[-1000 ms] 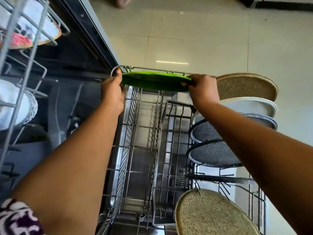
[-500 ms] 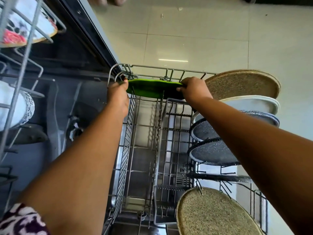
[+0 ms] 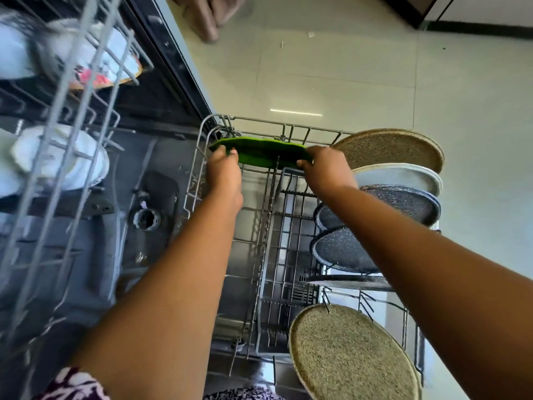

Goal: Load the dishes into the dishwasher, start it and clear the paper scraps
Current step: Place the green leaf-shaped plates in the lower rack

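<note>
Firmly pinched at both ends, the flat, smooth green round plate (image 3: 261, 154) sits edge-up across the far end of the grey wire lower rack (image 3: 271, 226), its long axis running left to right. My left hand (image 3: 223, 171) curls its fingers over the left rim. My right hand (image 3: 326, 171) grips the right rim between its thumb and bent fingers. Just right stand round plates on edge: a speckled tan plate (image 3: 389, 148), a plain white plate (image 3: 403, 177) and a dark speckled plate (image 3: 403, 203).

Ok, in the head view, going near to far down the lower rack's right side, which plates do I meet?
Near tan speckled round plate → thin dark plate seen edge-on → dark grey speckled plate → second dark grey speckled plate → plain white plate → far tan speckled plate.
</note>
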